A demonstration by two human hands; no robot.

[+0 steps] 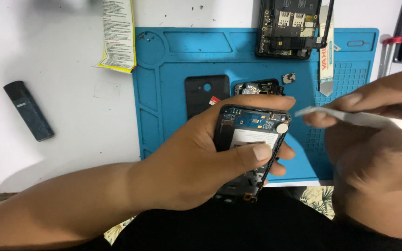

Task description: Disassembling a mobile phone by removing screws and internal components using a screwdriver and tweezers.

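Two bare hands work over a blue mat [164,116] that lies on a white table [61,116]. The left hand [201,162] is wrapped around an opened phone [250,139], fingers curled behind its far edge and the thumb pressed flat on the pale battery face, so the phone sits tilted above the mat's near edge with its blue circuit board end pointing away from the person. The right hand [378,135] is closed in a narrow pinch on a thin flat white tool [345,116], blurred, whose tip points at the phone's upper right corner, close to a small round white part there; whether the tip touches cannot be told. On the mat behind the held phone lie a black back cover [201,93] and, just beside it, another dark phone part [259,87], half hidden. A second opened phone [287,28] rests at the mat's far edge, with a white flat pry tool [326,60] beside it. A yellow-edged paper label [117,35] and a dark oblong block [28,110] lie on the table to the left.
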